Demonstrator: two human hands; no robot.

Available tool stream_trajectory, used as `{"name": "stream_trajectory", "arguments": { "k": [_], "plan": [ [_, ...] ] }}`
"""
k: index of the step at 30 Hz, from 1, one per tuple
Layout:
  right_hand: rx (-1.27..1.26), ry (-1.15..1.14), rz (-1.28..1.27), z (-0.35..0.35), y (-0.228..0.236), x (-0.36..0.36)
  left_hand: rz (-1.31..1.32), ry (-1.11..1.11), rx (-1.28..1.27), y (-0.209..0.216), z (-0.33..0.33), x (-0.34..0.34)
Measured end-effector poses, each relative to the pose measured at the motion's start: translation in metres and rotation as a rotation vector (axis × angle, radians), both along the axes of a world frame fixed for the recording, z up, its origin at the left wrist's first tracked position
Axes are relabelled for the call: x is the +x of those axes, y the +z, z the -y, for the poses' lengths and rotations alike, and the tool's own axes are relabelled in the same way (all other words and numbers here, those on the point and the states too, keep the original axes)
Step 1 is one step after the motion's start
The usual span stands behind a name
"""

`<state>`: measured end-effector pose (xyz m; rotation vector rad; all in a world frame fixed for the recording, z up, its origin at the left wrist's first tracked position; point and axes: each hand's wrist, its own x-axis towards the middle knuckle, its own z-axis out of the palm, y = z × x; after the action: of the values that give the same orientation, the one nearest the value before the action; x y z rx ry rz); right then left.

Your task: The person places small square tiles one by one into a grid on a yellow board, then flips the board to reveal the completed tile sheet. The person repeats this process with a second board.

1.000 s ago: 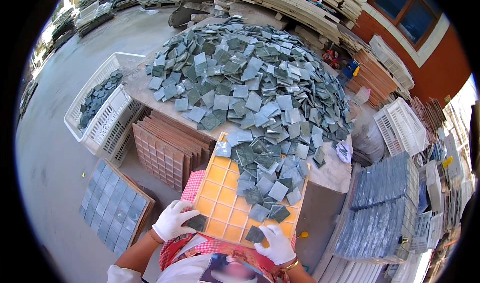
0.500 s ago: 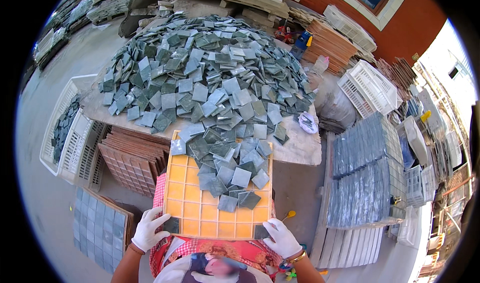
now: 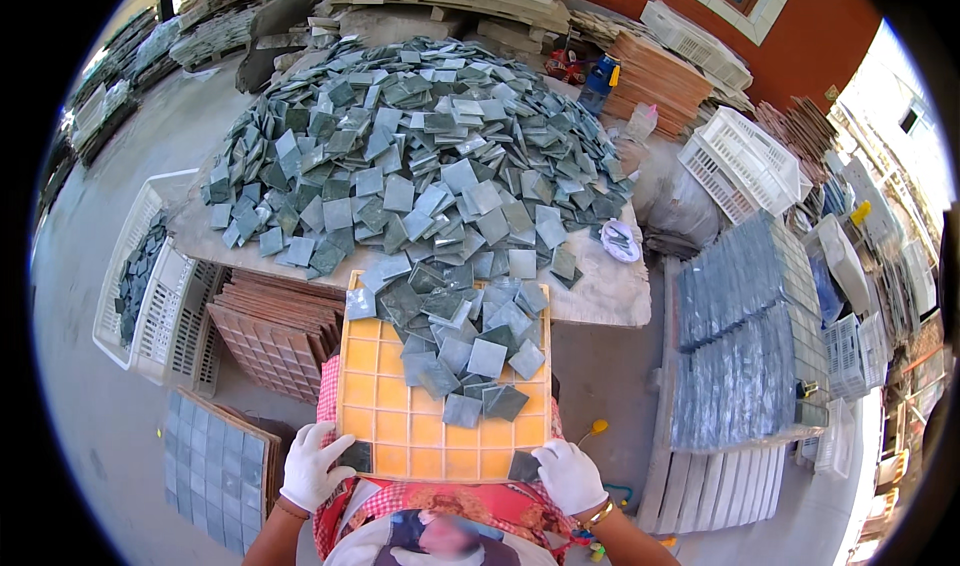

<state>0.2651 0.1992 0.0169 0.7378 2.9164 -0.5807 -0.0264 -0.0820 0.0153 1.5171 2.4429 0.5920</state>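
A yellow grid tray [image 3: 390, 398] with pale dividers lies before me, its far part covered by loose grey-green square stone tiles [image 3: 487, 358]. My left hand [image 3: 314, 466], in a white glove, is at the near left corner, finger and thumb closed on the edges of a dark stone tile [image 3: 356, 456] at the corner cell. At the near right corner my gloved right hand [image 3: 571, 478] has its fingertips on another dark tile [image 3: 523, 465], which sits slightly askew. Most near cells between the hands show bare yellow.
A big heap of tiles [image 3: 400, 156] covers the worktable [image 3: 610, 301] beyond the tray. White crates [image 3: 150, 296] and brown grid panels [image 3: 265, 336] stand left, a tile-filled panel [image 3: 215, 466] nearer. Stacked wrapped tiles [image 3: 735, 366] stand right. A round white container [image 3: 620, 241] sits on the table.
The whole view has shifted slightly, so the scene sits a little farther right. Both hands stay at the tray's near corners by the same tiles, with only slight finger movement.
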Motion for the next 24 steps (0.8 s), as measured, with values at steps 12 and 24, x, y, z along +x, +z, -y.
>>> {"name": "stream_trajectory", "arguments": {
  "k": [12, 24],
  "plan": [
    [-0.012, 0.055, -0.133, 0.016, 0.013, -0.011, -0.045, -0.057, -0.022, -0.007, -0.013, 0.006],
    [-0.008, 0.088, 0.086, -0.007, 0.021, -0.008, -0.091, -0.185, -0.010, -0.005, -0.010, -0.011]
  ]
}}
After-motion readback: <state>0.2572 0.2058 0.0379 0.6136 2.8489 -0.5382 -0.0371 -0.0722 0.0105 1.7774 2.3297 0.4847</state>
